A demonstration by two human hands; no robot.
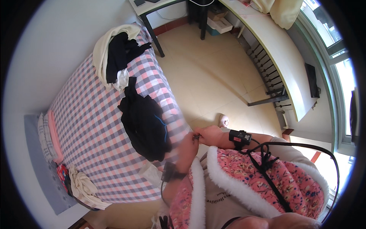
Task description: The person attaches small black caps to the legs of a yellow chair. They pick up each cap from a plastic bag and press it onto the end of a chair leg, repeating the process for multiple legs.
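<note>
L hand (187, 148): blurred, up against the other, grip unclear
R hand (209, 134): curled, grip unclear
L forearm (174, 186): angled fwd
R forearm (262, 139): approx. horiz.

Checked bed (103, 126) under black garment (143, 126), cream cloth (100, 63), folded pink bedding (54, 133)

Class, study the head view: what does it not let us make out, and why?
All in the head view:
1. Small dark thing between left hand and right hand: its kind, too small and partly covered by the hands.
2. Left hand's exact grip: blurred.
3. Black garment: full shape, hidden by its own folds.
4. Upper-left desk: cut off by the top edge.
</note>
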